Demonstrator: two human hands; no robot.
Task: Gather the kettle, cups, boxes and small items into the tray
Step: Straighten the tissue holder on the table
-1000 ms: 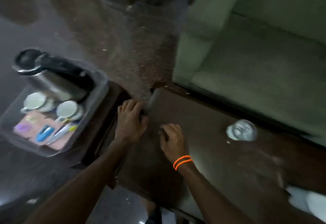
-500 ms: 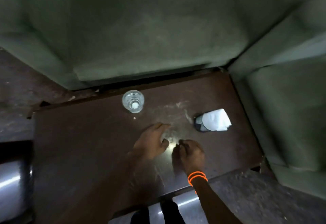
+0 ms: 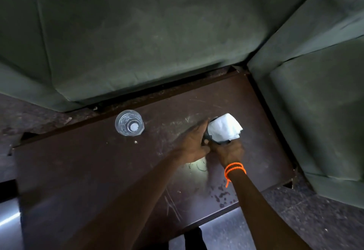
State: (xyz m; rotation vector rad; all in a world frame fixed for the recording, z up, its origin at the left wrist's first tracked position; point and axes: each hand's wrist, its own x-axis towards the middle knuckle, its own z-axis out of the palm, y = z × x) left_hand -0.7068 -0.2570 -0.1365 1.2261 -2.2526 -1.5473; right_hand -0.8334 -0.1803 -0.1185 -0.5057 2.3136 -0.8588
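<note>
While both hands close on it, left hand (image 3: 192,145) and right hand (image 3: 229,152) hold the dark holder (image 3: 207,137) stuffed with white tissue (image 3: 224,129), right-centre of surface (image 3: 98,171); clear glass (image 3: 129,125) stands apart, left, near far edge.

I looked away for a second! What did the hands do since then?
Both hands moved forward: the left hand and right hand now clasp the dark holder stuffed with white tissue. The clear glass stayed standing on the table.

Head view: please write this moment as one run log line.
left hand: on tissue holder | right hand: on tissue holder | glass: upright, apart, on table | tray: unseen
</note>
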